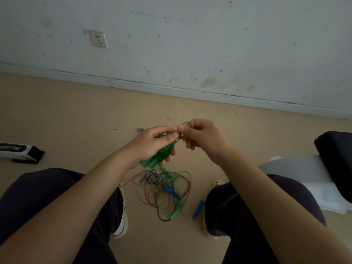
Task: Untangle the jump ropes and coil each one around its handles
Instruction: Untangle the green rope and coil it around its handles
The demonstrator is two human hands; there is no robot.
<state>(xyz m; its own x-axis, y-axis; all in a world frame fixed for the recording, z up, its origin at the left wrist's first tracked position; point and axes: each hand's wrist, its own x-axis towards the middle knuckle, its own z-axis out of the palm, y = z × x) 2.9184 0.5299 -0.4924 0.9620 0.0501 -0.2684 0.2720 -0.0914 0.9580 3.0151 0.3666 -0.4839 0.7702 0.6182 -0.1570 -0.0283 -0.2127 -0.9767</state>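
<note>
Nearest you, on the tan floor [57,115] between your shoes, lies the loose tangle of thin blue, green and orange plastic jump ropes [163,189], with a separate blue plastic handle [198,209] just beside it. That cord looks light, springy and slick, so expect loops to spring back; take each rope by its rigid handles. Above the pile, your left hand [152,143] grips the pair of translucent green handles [160,155], fingers curled round them. Your right hand [200,136] pinches the thin green cord loop [185,123] at their far end.
</note>
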